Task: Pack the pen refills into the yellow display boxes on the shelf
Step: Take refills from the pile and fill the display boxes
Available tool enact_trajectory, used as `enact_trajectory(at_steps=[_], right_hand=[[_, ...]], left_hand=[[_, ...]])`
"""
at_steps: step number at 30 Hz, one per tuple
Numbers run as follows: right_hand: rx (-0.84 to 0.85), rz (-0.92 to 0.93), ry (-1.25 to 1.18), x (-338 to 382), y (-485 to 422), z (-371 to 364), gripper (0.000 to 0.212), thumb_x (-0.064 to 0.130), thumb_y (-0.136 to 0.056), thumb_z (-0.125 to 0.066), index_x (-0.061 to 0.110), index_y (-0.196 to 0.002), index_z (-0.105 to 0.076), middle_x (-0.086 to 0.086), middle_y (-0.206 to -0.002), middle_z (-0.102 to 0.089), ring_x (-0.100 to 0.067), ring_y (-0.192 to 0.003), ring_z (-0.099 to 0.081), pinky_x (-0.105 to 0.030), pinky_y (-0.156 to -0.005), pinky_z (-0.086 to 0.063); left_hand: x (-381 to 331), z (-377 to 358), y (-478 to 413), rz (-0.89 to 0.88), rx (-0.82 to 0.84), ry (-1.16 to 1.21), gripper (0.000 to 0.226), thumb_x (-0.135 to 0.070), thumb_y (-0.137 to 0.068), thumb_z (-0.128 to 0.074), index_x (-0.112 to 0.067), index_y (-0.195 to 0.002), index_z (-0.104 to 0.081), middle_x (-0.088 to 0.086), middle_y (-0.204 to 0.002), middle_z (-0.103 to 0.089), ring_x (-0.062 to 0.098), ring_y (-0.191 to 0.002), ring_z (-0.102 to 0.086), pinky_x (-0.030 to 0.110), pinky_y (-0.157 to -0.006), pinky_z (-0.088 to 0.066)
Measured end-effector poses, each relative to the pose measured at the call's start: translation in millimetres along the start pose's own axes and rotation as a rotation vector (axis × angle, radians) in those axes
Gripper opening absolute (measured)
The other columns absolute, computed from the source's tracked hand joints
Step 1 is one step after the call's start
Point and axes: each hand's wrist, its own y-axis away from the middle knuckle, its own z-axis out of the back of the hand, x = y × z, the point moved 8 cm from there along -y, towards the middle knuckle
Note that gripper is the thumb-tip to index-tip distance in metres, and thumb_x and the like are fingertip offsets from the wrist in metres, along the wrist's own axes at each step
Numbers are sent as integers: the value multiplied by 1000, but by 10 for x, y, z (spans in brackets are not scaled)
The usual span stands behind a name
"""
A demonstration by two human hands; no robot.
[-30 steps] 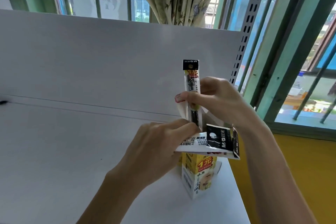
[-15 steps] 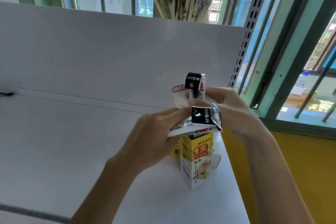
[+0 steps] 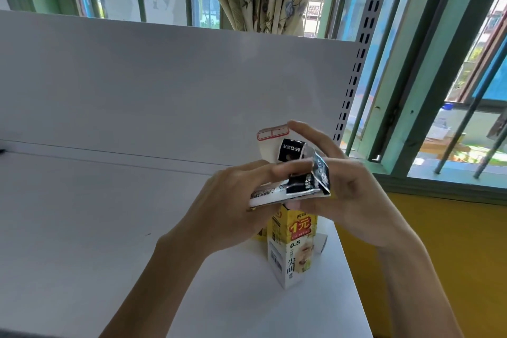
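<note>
Yellow cardboard display box (image 3: pixel 299 244) is standing on the white shelf (image 3: pixel 82 228); left hand (image 3: pixel 236 208) is grasping packaged pen refills (image 3: pixel 290 189), right hand (image 3: pixel 354 195) is clasping them too.

A box (image 3: pixel 297 250) is standing upright on the shelf (image 3: pixel 96 228), near its right end and before the back panel (image 3: pixel 164 85). A bundle of packets (image 3: pixel 290 189) is lying crosswise just above the box, between the left hand (image 3: pixel 233 206) and the right hand (image 3: pixel 354 189)
</note>
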Motion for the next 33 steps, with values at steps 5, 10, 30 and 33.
enact_trajectory(at_steps=[5,10,30,33], right_hand=[[-176,34,-266,89,-45,234,8,36,-72,-68,31,-78,-72,12,-115,-65,-14,-115,-57,-31,-92,-50],[-556,64,-449,110,71,870,6,18,-77,-62,20,-82,-64,8,-80,-70,-15,-80,-69,-27,-64,-57],[-88,-409,256,-305,-35,208,41,52,-73,-63,17,-95,-68,9,-98,-57,-8,-94,-56,-29,-80,-50],[-315,-328,169,-220,36,394,58,64,-62,-68,24,-104,-62,15,-106,-57,6,-98,-53,-18,-78,-44]], left_hand=[[13,-23,-24,63,81,27,15,-38,-79,-53,-49,-88,-52,-33,-73,-55,-2,-64,-56,9,-49,-36],[120,29,8,138,81,7,32,-34,-83,-62,-43,-113,-53,-35,-96,-58,0,-63,-62,19,-58,-46],[-92,-126,-18,20,-38,-83,24,-32,-82,-52,-26,-103,-64,-13,-99,-63,5,-82,-61,15,-63,-41],[-116,-123,-10,0,-56,-75,30,-39,-82,-44,-26,-102,-63,-13,-99,-63,4,-81,-60,18,-63,-43]])
